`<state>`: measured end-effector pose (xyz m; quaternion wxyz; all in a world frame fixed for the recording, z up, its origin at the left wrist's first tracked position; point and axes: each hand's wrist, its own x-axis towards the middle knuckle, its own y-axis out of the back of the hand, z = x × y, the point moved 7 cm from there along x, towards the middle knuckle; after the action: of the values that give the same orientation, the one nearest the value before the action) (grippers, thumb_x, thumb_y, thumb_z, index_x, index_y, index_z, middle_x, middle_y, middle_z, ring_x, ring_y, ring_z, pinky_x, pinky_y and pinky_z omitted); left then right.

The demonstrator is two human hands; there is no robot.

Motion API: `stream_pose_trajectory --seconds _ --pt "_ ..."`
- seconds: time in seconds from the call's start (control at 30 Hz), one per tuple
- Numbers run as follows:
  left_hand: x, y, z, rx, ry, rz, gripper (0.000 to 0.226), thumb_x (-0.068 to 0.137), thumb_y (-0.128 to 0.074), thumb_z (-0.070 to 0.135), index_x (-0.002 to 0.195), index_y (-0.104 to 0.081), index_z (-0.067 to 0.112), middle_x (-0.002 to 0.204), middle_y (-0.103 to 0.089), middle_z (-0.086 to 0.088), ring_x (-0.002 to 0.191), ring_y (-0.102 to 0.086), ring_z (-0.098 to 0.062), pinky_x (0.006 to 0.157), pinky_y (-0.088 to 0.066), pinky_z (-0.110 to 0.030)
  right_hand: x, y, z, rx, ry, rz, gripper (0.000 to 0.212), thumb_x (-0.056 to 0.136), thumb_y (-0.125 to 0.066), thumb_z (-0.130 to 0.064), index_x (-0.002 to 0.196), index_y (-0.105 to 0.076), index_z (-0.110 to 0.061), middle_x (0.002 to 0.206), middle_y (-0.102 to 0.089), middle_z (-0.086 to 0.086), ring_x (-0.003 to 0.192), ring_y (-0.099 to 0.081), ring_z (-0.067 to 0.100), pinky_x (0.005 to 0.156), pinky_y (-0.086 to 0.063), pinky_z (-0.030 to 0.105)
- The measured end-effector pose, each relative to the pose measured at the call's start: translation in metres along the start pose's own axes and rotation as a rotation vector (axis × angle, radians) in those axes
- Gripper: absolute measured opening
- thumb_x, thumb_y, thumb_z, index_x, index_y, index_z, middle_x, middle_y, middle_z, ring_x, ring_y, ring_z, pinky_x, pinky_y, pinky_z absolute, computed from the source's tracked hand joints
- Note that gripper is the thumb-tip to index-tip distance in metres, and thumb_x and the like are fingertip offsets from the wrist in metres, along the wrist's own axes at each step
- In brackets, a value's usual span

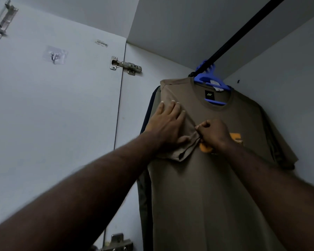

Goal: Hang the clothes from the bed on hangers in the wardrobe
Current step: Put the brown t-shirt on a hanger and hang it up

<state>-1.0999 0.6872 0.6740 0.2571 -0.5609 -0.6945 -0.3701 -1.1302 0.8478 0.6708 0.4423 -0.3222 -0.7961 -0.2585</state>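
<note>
- Olive T-shirt (207, 187): on blue hanger (209, 79), black rail (239, 33), at 2 o'clock.
- Left hand (166, 124): fingers spread flat on the shoulder.
- Right hand (213, 133): pinches the folded sleeve (181, 153).
- Step: straightening; next, likely draw the sleeve toward 8 o'clock.

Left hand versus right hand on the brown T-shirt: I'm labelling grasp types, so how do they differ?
The left hand lies flat with straight fingers on the folded-over sleeve; the right hand is curled, pinching the fabric. The left hand sits nearer the shoulder, the right hand by the orange print. Both touch the same brown T-shirt on the blue hanger.
</note>
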Motion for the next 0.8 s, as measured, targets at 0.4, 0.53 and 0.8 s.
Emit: stream_pose_trajectory --seconds 0.4,0.53,0.8 --pt "0.010 -0.065 0.031 0.124 -0.218 -0.021 0.100 0.081 -0.014 0.085 0.155 0.000 0.019 0.162 0.007 -0.015 0.149 0.010 -0.031 0.117 0.010 -0.058 0.022 0.027 0.020 -0.311 0.192 0.136 0.021 0.090 -0.065 -0.028 0.073 -0.063 -0.016 0.070 -0.063 0.002 0.069 -0.062 0.019 0.065 -0.054 0.038" --pt "0.041 -0.062 0.052 0.007 -0.251 0.004 0.098 0.082 -0.012 0.082 0.155 -0.001 0.018 0.162 0.004 -0.013 0.150 0.007 -0.028 0.117 0.008 -0.057 0.029 0.069 0.039 -0.361 0.196 0.282 0.025 0.090 -0.061 -0.028 0.069 -0.062 -0.015 0.067 -0.061 0.004 0.068 -0.060 0.024 0.063 -0.047 0.035" --pt "0.078 -0.056 0.105 -0.228 -0.358 0.066 0.091 0.087 -0.020 0.076 0.156 -0.003 0.018 0.163 0.000 -0.010 0.150 0.005 -0.023 0.119 0.009 -0.050 0.020 0.185 0.142 -0.488 -0.184 0.459 0.019 0.090 -0.059 -0.021 0.082 -0.068 -0.006 0.093 -0.069 0.015 0.090 -0.064 0.034 0.077 -0.046 0.031"
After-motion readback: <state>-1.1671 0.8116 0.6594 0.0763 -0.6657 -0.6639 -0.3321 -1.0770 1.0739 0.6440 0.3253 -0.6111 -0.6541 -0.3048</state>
